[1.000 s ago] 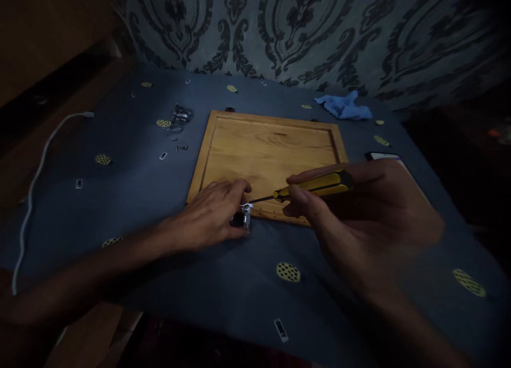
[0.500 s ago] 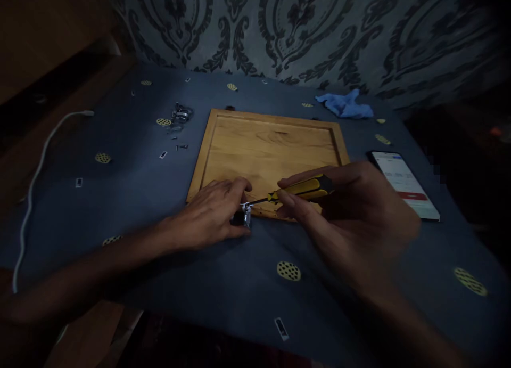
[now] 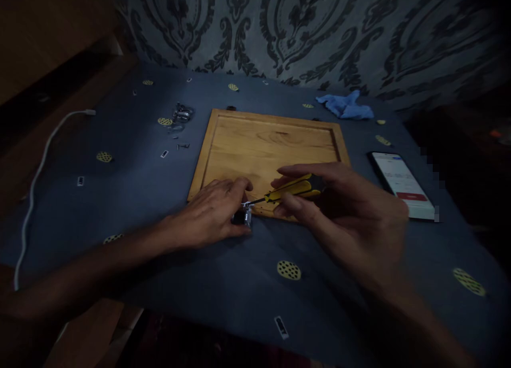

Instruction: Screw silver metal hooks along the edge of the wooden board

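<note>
My right hand [image 3: 343, 213] is closed around a yellow and black screwdriver [image 3: 293, 189], its shaft slanting down to the left. The tip meets a small shiny metal fitting [image 3: 246, 215] at the near edge of a framed wooden board [image 3: 263, 144]. My left hand [image 3: 213, 211] grips that fitting between thumb and fingers and rests on the board's near left corner. Part of the fitting is hidden by the fingers, and I cannot make out a screw under the tip. The board lies flat on a blue patterned cloth [image 3: 167, 277].
Behind the left hand lie several metal fittings [image 3: 182, 112] and loose screws [image 3: 183, 146]. A phone [image 3: 403, 184] with a lit screen is at the right, a crumpled blue cloth [image 3: 346, 105] at the back. A white cable [image 3: 35, 181] runs down the left side.
My right hand has moved slightly left and turned a little around the screwdriver, and the handle has shifted with it. My left hand holds the fitting in the same place.
</note>
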The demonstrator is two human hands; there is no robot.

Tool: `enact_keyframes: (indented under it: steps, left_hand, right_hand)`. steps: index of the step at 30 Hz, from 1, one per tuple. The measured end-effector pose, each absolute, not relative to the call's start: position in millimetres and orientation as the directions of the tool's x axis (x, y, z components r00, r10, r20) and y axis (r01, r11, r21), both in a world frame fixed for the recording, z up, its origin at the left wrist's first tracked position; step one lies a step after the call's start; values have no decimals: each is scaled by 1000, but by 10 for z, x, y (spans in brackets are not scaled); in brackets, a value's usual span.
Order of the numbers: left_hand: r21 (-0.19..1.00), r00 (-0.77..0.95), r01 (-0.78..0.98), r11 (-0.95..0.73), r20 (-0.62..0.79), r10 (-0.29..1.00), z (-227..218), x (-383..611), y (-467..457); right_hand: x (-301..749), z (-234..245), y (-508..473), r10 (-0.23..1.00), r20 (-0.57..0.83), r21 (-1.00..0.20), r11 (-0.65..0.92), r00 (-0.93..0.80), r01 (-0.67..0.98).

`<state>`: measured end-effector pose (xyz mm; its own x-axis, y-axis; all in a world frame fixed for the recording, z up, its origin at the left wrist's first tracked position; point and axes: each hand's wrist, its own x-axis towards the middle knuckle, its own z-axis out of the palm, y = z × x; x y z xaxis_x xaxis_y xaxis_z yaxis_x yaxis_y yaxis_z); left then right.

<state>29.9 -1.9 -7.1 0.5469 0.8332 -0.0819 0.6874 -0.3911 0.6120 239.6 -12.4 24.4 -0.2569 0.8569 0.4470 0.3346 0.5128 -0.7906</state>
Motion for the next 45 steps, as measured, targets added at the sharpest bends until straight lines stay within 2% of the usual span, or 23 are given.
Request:
enact_keyframes:
  steps: [5, 12, 16, 18, 25, 34, 40, 42, 45]
  left_hand:
    - [621, 553, 677, -395, -75, 830, -73, 300, -18]
    - [610, 551, 685, -398, -76, 831, -79, 298, -16]
    - [611, 562, 682, -402, -86, 823, -60, 299, -16]
    - [601, 563, 690, -404, -94, 821, -51, 298, -18]
    - [616, 559, 682, -394, -92, 824, -46, 290, -18]
    - [630, 550, 666, -398, -55, 834, -90, 295, -15]
    - [626, 554, 672, -394, -73, 829, -73, 290, -25]
    - [629, 554, 664, -404, -51, 831, -79, 286, -28]
    - [623, 551, 671, -402, -57, 833, -75, 284, -30]
  right_hand:
    - [2399, 282, -125, 884, 399, -849, 456, -242, 266]
    - [2324, 159, -155, 854, 509, -802, 515, -105, 302]
    - [2309, 119, -186, 792, 610, -762, 574, 32, 302]
    - [2311, 126, -185, 789, 613, -763, 575, 46, 297]
    - [2343, 87, -176, 819, 572, -766, 556, -52, 322]
    - [2317, 139, -182, 857, 513, -805, 501, -51, 317]
    - [2422, 275, -132, 867, 422, -817, 491, -266, 302]
    - [2428, 277, -112, 853, 433, -806, 511, -291, 298]
    - [2382, 238, -106, 840, 497, -772, 542, -216, 332]
